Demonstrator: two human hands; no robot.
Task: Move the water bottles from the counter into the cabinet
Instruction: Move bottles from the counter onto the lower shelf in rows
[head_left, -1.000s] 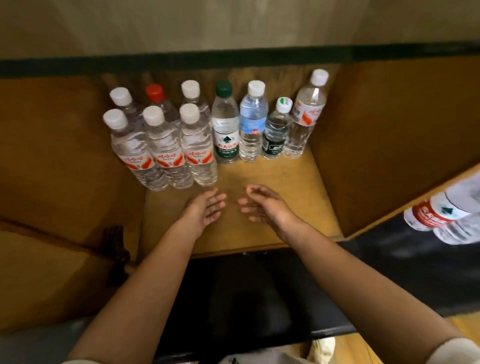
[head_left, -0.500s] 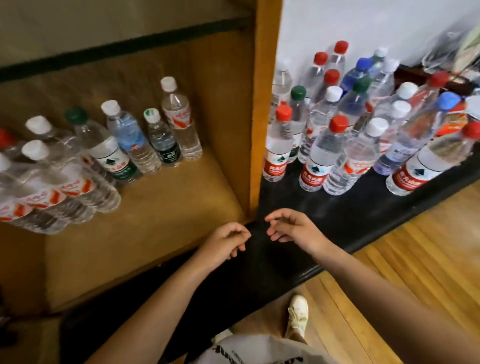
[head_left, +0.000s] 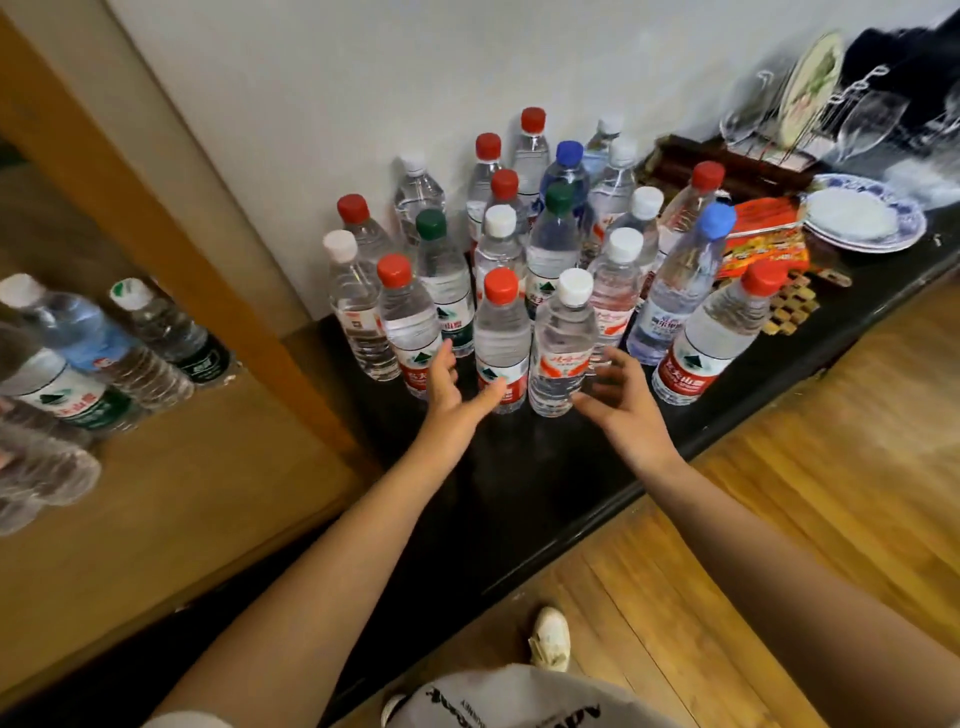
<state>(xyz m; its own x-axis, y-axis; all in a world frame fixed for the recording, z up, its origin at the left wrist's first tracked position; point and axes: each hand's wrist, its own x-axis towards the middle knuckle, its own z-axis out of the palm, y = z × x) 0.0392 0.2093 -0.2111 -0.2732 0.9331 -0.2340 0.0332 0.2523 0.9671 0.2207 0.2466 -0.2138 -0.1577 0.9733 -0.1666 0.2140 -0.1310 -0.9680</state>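
Bottles (head_left: 540, 270) upright, caps up; both hands (head_left: 451, 395) (head_left: 621, 402) spread, nothing gripped.

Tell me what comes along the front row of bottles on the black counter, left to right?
Red-cap bottle → left hand → red-cap bottle → white-cap bottle → right hand → red-cap bottle by the edge.

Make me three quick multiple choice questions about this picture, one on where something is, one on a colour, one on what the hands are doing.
1. The blue-and-white plates stand: A in the cabinet; B at the counter's right end; C on the floor.
2. The front bottle nearest the left hand has a cap that is: A red; B green; C blue.
3. The hands are: A each gripping a bottle; B open and empty; C closing the cabinet.

B, the plates sit on the counter. A, the red-capped bottle beside the left hand. B, it and the right hand hold nothing.
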